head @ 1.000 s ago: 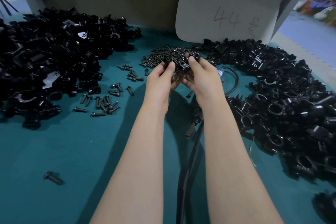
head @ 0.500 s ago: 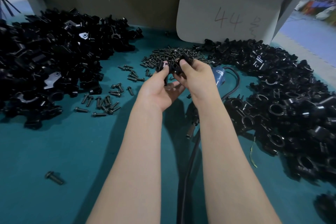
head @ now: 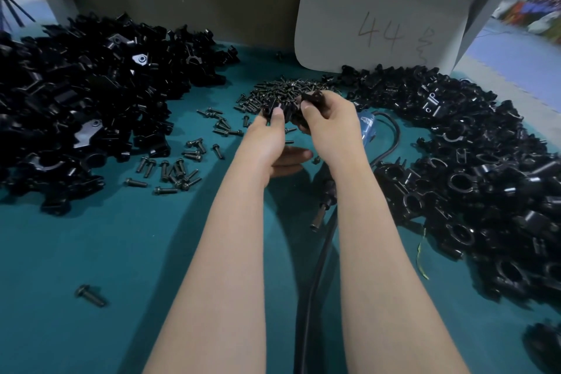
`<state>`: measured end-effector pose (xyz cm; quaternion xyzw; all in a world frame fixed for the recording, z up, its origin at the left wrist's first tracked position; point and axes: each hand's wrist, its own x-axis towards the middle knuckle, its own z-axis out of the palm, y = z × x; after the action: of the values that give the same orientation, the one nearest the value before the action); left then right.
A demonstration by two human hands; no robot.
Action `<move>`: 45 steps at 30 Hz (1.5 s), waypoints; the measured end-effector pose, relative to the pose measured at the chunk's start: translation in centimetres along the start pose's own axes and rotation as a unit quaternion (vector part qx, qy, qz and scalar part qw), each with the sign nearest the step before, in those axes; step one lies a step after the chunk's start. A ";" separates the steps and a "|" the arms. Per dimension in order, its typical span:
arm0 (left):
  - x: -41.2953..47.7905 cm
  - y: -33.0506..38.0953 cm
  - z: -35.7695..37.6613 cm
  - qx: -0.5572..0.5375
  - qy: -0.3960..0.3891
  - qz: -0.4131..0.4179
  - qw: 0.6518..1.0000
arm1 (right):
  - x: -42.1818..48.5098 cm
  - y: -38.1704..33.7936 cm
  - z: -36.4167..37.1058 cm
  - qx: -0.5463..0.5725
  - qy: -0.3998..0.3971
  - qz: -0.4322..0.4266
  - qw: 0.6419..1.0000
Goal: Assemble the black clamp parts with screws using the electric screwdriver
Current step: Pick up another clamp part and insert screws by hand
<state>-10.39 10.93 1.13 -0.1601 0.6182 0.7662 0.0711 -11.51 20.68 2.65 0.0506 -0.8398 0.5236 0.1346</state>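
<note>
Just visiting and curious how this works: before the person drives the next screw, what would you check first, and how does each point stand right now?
1. Parts in hand: ok. Left hand and right hand grip black clamp parts.
2. Parts lined up: cannot tell; fingers hide the joint.
3. Screw seated: cannot tell.
4. Screws in reach: ok; screw pile lies just beyond the hands.
5. Electric screwdriver in hand: not ok; it lies on the table under the right forearm.
</note>
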 end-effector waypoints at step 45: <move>0.2 -1.4 1.5 0.153 0.108 0.240 0.953 | 0.0 -0.5 -0.4 0.017 -0.047 0.055 0.997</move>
<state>-10.38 12.65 0.00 -0.0756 0.7522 0.6352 -0.1582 -11.35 20.78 3.27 0.0314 -0.8374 0.5417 0.0657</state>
